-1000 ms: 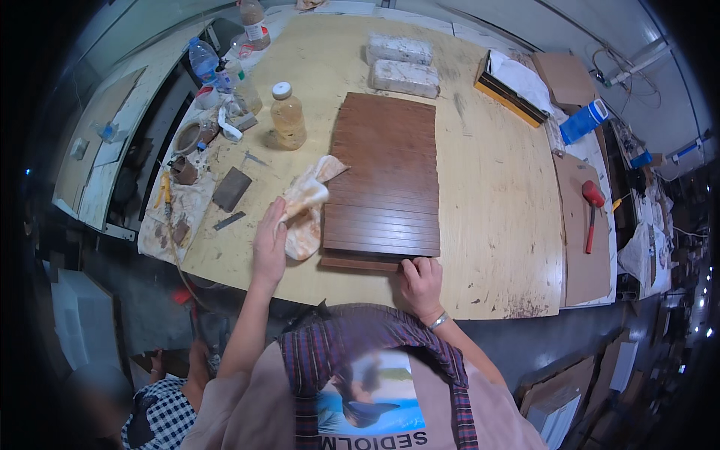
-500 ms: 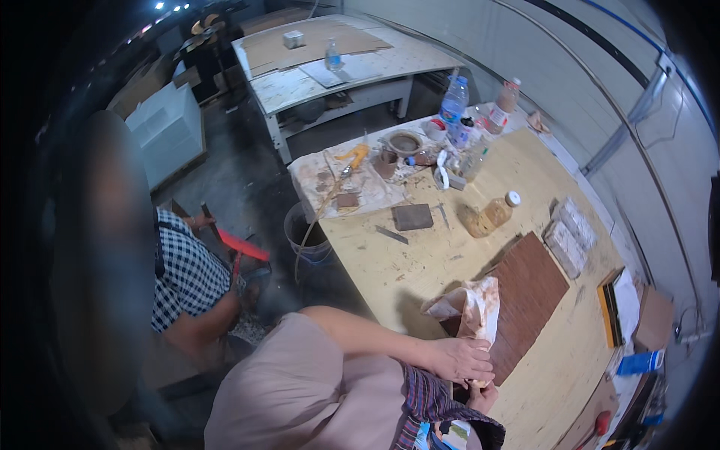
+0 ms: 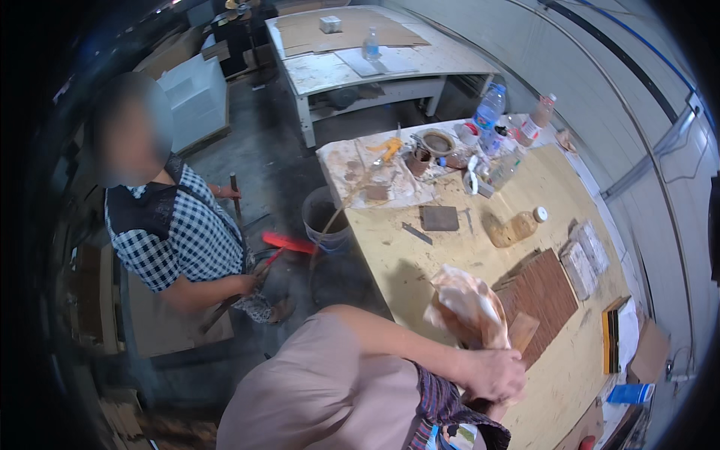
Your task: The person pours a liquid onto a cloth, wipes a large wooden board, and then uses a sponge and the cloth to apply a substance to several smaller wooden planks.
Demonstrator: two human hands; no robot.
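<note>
My left hand (image 3: pixel 498 375) is closed around the lower end of a stained white and brown cloth (image 3: pixel 469 306), which bunches up above it at the table's near edge. Mostly hidden beneath that hand is my right hand (image 3: pixel 491 409); its fingers do not show. Under and beside the cloth lies a reddish-brown wooden board (image 3: pixel 551 304) with a ragged edge. A small light-brown wooden piece (image 3: pixel 523 330) shows on the board, close to my left hand.
On the yellowish table (image 3: pixel 405 262) are a dark block (image 3: pixel 439 218), a jar of amber liquid (image 3: pixel 517 229) and wrapped packets (image 3: pixel 581 262). Bottles and a bowl (image 3: pixel 436 141) crowd the far end. At left, a person (image 3: pixel 187 232) holds a pole near a bucket (image 3: pixel 326 221).
The head view has shifted, so more of the person at left shows. The cloth has changed shape in my left hand, and the small wooden piece has come into sight.
</note>
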